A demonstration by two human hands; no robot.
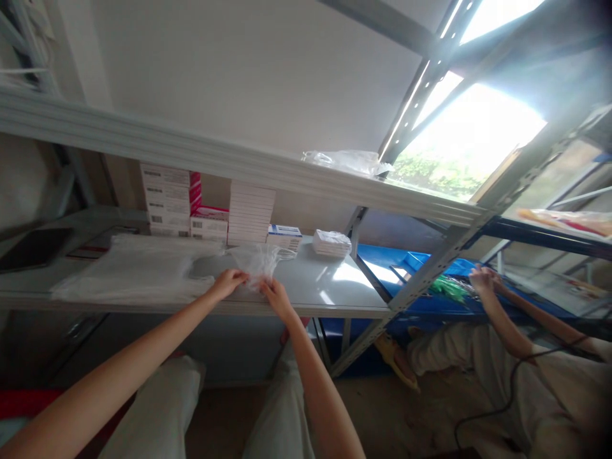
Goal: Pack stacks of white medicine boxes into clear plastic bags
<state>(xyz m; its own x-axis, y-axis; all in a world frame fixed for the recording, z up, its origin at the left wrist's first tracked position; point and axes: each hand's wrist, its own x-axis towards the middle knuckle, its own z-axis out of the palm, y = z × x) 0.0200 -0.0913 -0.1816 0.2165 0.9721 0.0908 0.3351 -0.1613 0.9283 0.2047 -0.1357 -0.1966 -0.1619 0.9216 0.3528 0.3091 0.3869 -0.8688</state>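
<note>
Two bare forearms (157,347) are stretched over the grey flat desk (308,277), where a clear crinkled plastic bag (261,260) is pinched by the left hand (231,280) and right hand (277,298) at its near side, seemingly to steady limp film; flat translucent plastic bags (138,268) are laid left, within reach

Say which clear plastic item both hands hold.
The crumpled plastic bag, held by the left hand and right hand. The flat plastic pile lies left of it; another plastic bundle sits on the upper shelf.

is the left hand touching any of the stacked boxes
No, the left hand pinches clear plastic, apart from the stacked boxes.
</note>
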